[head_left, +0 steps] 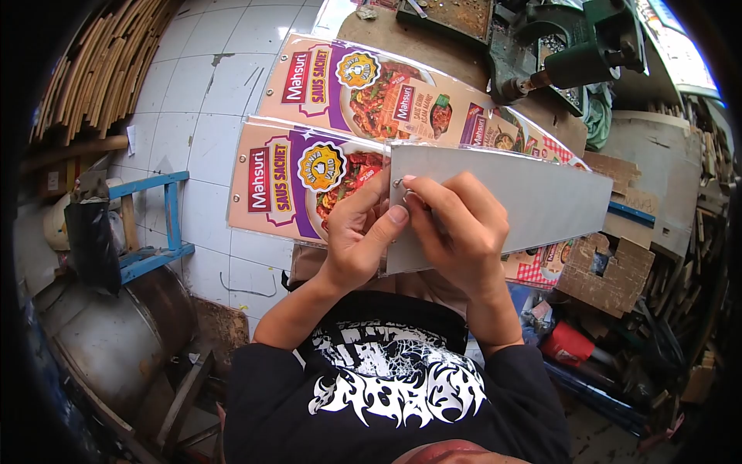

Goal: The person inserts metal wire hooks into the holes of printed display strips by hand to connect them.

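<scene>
A grey panel (533, 197) lies face down over a stack of printed Mahsuri boards (297, 182) on my lap. My left hand (359, 232) grips the panel's left edge, thumb on its grey side. My right hand (460, 220) is closed in a pinch at the same edge, on a small metal ring or wire near a hole; its exact shape is partly hidden by the fingertips. Another printed board (371, 93) lies just beyond, with small metal eyelets at its left end.
A green machine (580, 58) stands at the upper right beside a metal tray (456, 27). Blue framing (174, 213) and a metal drum (116, 332) are at the left. Wooden strips (97, 62) lean at the upper left. Cardboard pieces (607, 278) sit at the right.
</scene>
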Demonstrator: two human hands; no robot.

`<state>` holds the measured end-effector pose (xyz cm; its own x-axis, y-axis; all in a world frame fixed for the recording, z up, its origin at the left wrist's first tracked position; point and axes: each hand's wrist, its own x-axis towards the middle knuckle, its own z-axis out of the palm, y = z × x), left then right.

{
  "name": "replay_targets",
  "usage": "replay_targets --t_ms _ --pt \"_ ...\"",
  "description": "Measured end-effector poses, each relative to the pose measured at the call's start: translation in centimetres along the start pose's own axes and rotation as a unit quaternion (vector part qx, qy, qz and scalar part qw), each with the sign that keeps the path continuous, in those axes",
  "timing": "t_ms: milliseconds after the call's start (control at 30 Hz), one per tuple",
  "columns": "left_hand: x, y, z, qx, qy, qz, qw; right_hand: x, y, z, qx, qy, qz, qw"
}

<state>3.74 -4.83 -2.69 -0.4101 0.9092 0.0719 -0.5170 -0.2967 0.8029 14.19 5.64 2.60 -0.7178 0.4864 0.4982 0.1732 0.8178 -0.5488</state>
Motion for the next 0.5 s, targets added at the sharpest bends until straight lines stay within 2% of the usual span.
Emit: replay_targets --t_ms 267,433,500 --pt "0.2 0.0 0.1 0.008 -0.001 0.013 1.0 0.0 0.2 0.0 0.012 0.002 -0.04 0.999" --pt "0.1 0.3 0.3 0.007 0.007 -0.02 1.0 0.0 0.7 -0.3 0.003 0.0 -0.062 0.998" --pt "-0.1 0.3 0.1 0.007 0.009 -0.03 0.999 0.2 1.1 -0.8 -0.02 -0.032 -0.081 0.996"
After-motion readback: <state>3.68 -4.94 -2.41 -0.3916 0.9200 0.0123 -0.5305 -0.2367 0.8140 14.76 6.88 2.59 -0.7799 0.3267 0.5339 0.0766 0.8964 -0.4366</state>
